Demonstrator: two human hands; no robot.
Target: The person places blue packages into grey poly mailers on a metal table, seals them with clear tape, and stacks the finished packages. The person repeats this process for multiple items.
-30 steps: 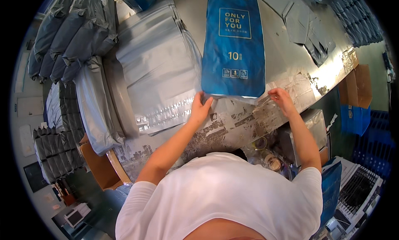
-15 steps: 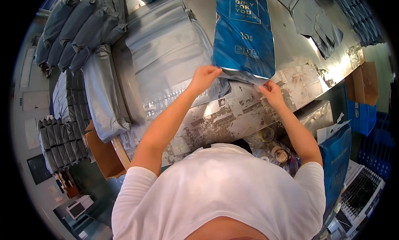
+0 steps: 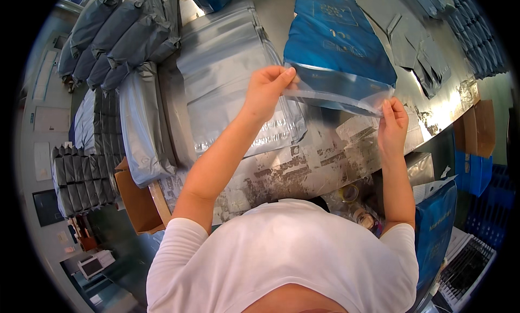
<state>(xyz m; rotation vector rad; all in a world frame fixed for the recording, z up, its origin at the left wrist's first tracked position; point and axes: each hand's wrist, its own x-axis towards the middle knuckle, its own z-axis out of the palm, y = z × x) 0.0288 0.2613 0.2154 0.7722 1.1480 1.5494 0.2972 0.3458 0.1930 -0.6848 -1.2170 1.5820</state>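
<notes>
A blue plastic bag (image 3: 340, 53) with gold print and a clear strip along its near end lies toward the far middle of the metal table. My left hand (image 3: 269, 90) pinches the left corner of that clear end, and my right hand (image 3: 392, 122) pinches the right corner. Between them the clear edge is stretched wide and lifted toward me. Left of the bag, close to my left hand, lies a stack of flat silver-grey mailing bags (image 3: 230, 85). Whether the blue bag holds anything is hard to make out.
Filled grey parcels (image 3: 116, 37) are piled at the far left, with a long grey parcel (image 3: 143, 123) beside them. Loose grey bags (image 3: 417, 53) lie at the right of the table (image 3: 292, 175). Cardboard boxes (image 3: 135, 199) stand by the left edge and right corner (image 3: 474, 126).
Both hands have moved apart, the right one farther right, spreading the bag's clear end. That end is now raised and wider, and the view has shifted slightly.
</notes>
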